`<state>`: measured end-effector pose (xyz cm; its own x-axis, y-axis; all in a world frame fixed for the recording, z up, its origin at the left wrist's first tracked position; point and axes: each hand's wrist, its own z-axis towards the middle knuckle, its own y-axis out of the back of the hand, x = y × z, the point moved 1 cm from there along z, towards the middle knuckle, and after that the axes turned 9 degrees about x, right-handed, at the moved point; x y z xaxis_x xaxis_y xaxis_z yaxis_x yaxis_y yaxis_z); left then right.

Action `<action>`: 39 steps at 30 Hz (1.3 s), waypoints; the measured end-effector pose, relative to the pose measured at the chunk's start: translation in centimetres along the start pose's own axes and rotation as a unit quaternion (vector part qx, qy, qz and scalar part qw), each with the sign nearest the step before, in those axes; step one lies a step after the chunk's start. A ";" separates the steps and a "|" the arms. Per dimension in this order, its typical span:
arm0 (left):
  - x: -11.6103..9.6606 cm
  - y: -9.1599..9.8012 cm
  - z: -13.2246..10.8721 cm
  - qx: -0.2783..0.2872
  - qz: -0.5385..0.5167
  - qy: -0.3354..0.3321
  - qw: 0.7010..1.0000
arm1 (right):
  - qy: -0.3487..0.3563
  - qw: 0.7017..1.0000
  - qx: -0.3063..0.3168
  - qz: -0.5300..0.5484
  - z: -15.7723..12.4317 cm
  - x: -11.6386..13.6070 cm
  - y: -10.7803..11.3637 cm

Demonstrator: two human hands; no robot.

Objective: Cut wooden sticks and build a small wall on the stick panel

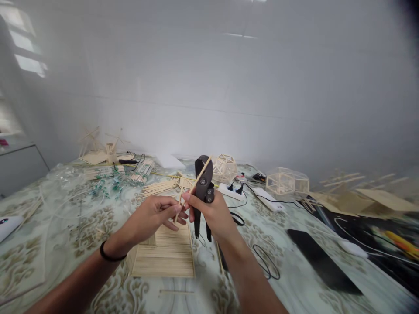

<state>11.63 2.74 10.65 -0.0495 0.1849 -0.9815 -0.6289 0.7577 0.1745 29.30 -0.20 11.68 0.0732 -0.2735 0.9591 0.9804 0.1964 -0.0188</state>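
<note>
My left hand point(152, 218) pinches a short thin wooden stick point(180, 195), its fingers close to those of the other hand. In my right hand point(218, 216) is a black hand cutter point(200, 201), jaws pointing up and handles down. Between that hand's thumb and fingers a longer wooden stick point(202, 172) slants up across the cutter's head. Whether the two sticks touch is hard to see behind the fingertips. Below both hands lies a slatted wooden panel structure point(166, 261) on the patterned tablecloth point(127, 298).
Loose sticks point(160, 188) lie behind the hands. A white power strip point(231, 191) with black plugs and cables stands to the right, near stick-built frames point(284, 183). A dark flat slab point(322, 259) lies at right. Green-tipped bits point(108, 186) and plastic wrap point(63, 174) sit at left.
</note>
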 end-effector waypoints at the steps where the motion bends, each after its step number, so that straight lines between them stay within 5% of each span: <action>1: 0.1 0.0 0.0 0.003 -0.002 0.001 1.000 | -0.002 1.000 0.002 0.001 0.1 0.0 -0.1; 15: -0.1 0.0 0.0 0.049 -0.023 0.008 0.999 | -0.033 0.998 -0.009 0.060 0.3 -0.5 0.2; 32: 0.9 -1.0 0.3 -0.038 -0.052 -0.004 0.998 | 0.000 0.998 -0.014 0.063 0.5 -0.8 0.1; 35: 0.4 -0.8 0.2 -0.059 -0.054 -0.016 0.997 | 0.017 0.999 0.024 0.021 0.5 -0.6 1.1; 39: -0.7 0.2 -0.6 -0.070 -0.059 -0.028 0.995 | 0.084 0.978 0.009 -0.193 0.3 -0.2 3.6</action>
<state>11.12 2.39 11.33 0.0726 0.1375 -0.9878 -0.7301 0.6821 0.0413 32.79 0.88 11.51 -0.2703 -0.4803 0.8344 0.9377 0.0654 0.3414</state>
